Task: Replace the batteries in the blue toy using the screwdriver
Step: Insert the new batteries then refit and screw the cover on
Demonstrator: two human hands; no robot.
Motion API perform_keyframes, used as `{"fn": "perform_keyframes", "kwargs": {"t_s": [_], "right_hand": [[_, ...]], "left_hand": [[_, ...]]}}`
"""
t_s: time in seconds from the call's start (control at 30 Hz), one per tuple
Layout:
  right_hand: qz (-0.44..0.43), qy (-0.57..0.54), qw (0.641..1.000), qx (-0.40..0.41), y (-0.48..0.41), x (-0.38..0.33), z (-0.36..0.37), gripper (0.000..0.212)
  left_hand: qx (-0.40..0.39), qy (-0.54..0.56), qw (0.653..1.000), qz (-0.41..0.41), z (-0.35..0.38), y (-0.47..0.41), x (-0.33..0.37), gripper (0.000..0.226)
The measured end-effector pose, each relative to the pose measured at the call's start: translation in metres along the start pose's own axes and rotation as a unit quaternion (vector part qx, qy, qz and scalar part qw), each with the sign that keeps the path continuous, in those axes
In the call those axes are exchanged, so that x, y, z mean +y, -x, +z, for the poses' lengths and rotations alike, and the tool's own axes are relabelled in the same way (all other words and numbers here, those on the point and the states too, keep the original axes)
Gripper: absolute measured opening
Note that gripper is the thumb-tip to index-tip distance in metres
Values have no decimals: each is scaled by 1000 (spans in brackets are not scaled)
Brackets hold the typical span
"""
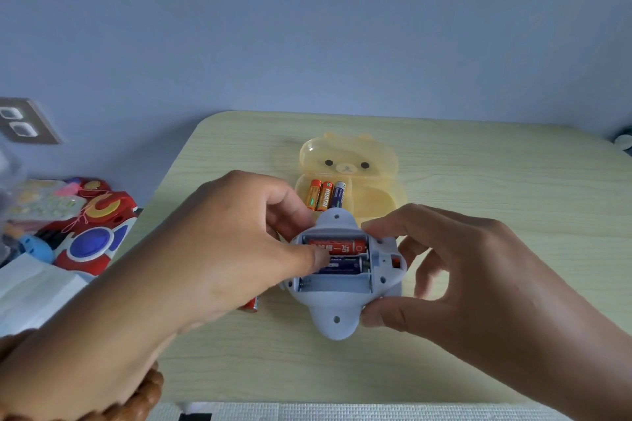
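Observation:
The blue toy (342, 304) lies face down in the middle of the table with its battery bay open. A red battery (345, 245) fills the far slot and a dark blue battery (345, 266) the middle one. The near slot (335, 284) holds nothing. My left hand (219, 243) curls its fingers round the toy's far left edge, and its thumb presses on the dark blue battery. My right hand (455, 270) grips the toy's right side between forefinger and thumb. No screwdriver is in view.
Behind the toy, an open yellow bear-shaped box (372, 202) holds three batteries (326, 195). Another red battery (250, 304) pokes out from under my left hand. Off the table's left edge lie a red and blue toy (92, 236) and other clutter.

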State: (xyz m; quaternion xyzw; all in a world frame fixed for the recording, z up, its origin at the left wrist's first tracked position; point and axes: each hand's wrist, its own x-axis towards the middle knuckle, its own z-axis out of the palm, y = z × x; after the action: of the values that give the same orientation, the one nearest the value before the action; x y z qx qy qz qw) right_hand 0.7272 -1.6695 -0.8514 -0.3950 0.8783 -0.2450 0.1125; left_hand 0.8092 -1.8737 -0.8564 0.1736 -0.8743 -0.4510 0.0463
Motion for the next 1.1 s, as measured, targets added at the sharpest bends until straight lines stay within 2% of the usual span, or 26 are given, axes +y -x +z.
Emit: {"fn": "perform_keyframes", "kwargs": {"t_s": [0.07, 0.13, 0.2, 0.23, 0.27, 0.33, 0.47, 0.6, 0.73, 0.8, 0.87, 0.97, 1.1], "right_hand": [[1, -4, 1000, -3, 1, 0, -1, 60], [2, -12, 1000, -6, 2, 0, -1, 59], [4, -17, 1000, -7, 2, 1, -1, 58], [6, -20, 1000, -8, 3, 1, -1, 58], [8, -23, 1000, -10, 3, 2, -1, 58], [10, -28, 999, -13, 3, 1, -2, 58], [10, -24, 1000, -13, 3, 0, -2, 59], [12, -30, 999, -16, 4, 1, -3, 58], [12, -34, 999, -18, 4, 2, -4, 57], [12, -34, 999, -17, 4, 2, -4, 57], [13, -37, 999, -18, 4, 3, -3, 58], [13, -37, 999, -18, 4, 3, -4, 59], [8, -40, 999, -11, 3, 4, -4, 60]], "left_hand": [[-4, 8, 1000, 13, -3, 2, -2, 33], [1, -4, 1000, 26, -12, 8, -7, 56], [2, -92, 995, 48, -24, 15, -15, 78], [-3, -165, 984, 61, -29, 19, -19, 83], [-12, -233, 970, 64, -31, 22, -21, 83], [-37, -301, 951, 52, -30, 24, -23, 81], [-47, -314, 947, 55, -20, 20, -27, 69], [0, -287, 956, 56, -19, 18, -27, 47], [135, -171, 969, 118, -15, 12, -38, 51], [164, -103, 968, 158, -12, 9, -35, 38], [159, -27, 967, 195, -7, 7, -27, 26], [112, 66, 964, 231, 1, 9, -13, 33], [70, 66, 952, 291, 11, 13, 0, 24]]}}
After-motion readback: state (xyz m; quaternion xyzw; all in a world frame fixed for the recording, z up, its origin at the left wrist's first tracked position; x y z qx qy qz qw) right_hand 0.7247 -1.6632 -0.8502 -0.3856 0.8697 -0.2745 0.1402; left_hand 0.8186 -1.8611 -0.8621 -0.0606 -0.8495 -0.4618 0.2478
